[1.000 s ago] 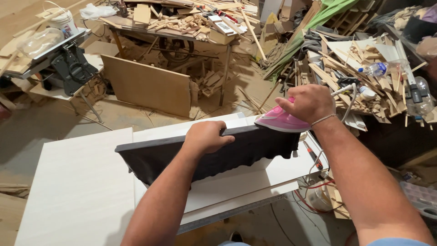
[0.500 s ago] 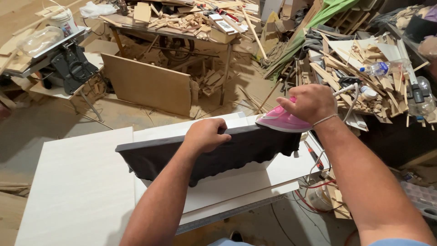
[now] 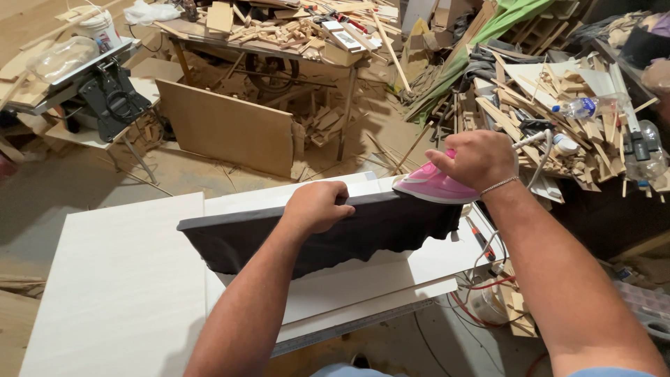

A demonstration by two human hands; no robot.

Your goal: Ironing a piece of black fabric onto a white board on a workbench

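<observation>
Fingers (image 3: 333, 202) of the left hand (image 3: 315, 207) curl over the top edge of the dark panel (image 3: 328, 234), clamped on it, forearm reaching in from 6 o'clock. That dark panel stands on edge on the pale counter (image 3: 118, 279), running from 9 to 3 o'clock. At its 3 o'clock end the right hand (image 3: 478, 160) closes its fingers (image 3: 453, 150) around the handle of a pink iron (image 3: 433, 187), whose sole rests on the panel's top edge. A white cord (image 3: 534, 139) trails off toward 2 o'clock.
</observation>
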